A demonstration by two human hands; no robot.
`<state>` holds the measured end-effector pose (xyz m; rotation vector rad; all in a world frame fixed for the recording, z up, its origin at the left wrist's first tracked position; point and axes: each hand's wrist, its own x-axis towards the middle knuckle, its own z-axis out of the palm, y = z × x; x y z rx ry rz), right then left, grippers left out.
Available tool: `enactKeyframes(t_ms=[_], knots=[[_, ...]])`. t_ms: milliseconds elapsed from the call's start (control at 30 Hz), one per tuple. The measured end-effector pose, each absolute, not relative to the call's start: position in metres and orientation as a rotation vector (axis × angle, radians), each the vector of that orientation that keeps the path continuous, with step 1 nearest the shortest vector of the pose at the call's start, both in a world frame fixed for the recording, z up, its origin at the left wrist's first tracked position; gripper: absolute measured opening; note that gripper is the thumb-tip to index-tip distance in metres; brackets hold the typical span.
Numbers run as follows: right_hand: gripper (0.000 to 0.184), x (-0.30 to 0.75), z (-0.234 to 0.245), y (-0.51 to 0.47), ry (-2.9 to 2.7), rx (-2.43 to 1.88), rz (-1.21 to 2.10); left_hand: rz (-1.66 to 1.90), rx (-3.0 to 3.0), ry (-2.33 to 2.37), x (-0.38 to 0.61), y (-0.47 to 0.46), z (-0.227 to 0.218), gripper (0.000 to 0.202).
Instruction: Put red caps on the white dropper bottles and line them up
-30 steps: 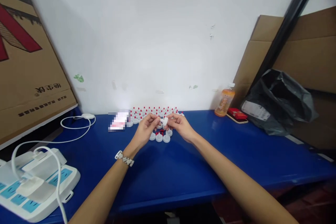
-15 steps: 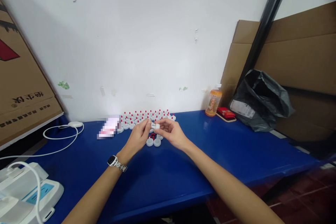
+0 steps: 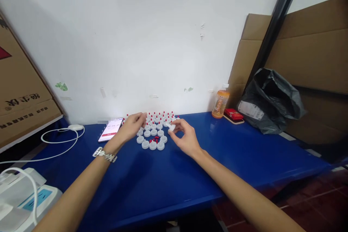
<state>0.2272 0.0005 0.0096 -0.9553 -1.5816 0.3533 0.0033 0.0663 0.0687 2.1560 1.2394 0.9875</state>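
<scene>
My right hand [image 3: 187,138] pinches a white nozzle cap [image 3: 172,127] between thumb and fingers, just right of the group on the table. My left hand [image 3: 132,127] hovers over the left side of the group with its fingers curled together; what they hold, if anything, is hidden. Beneath and between the hands lie several white round caps [image 3: 153,145], the nearer ones without red tips. Farther back, several caps carry small red tips [image 3: 164,113]. Loose red tips [image 3: 154,140] lie in a small heap among the nearer caps.
A phone [image 3: 111,129] showing a timer lies left of the caps. An orange drink bottle [image 3: 220,103], a red packet [image 3: 233,114] and a grey plastic bag [image 3: 268,105] are at the right. A white device [image 3: 40,203] and a white cable [image 3: 59,157] occupy the left.
My hands were together at the white cap and are now apart. The left has moved left over the caps; the right has shifted slightly right, keeping the cap.
</scene>
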Motion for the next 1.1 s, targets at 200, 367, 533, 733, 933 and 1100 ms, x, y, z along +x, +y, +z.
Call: enactKeyframes(t_ms=[200,367,533,733,933,1100], knots=[[0.019,0.237,0.001,0.009,-1.487,-1.112,0.517,0.691,2.645,1.385,0.006,0.065,0.048,0.024],[0.016,0.243,-0.005,0.006,-1.595,-1.227,0.455,0.835,2.528,1.313,0.01,0.065,0.034,0.033],[0.02,0.242,-0.012,0.006,-1.733,-1.218,0.504,0.933,2.532,1.139,0.01,0.055,0.023,0.031],[0.011,0.238,-0.013,0.001,-1.835,-1.256,0.615,0.848,2.609,1.128,-0.003,0.05,0.019,0.028],[0.008,0.238,-0.014,-0.001,-1.832,-1.33,0.281,0.868,2.582,1.112,-0.003,0.049,0.02,0.03],[0.007,0.234,-0.017,0.002,-1.825,-1.345,0.497,0.882,2.563,1.133,-0.001,0.049,0.018,0.027]])
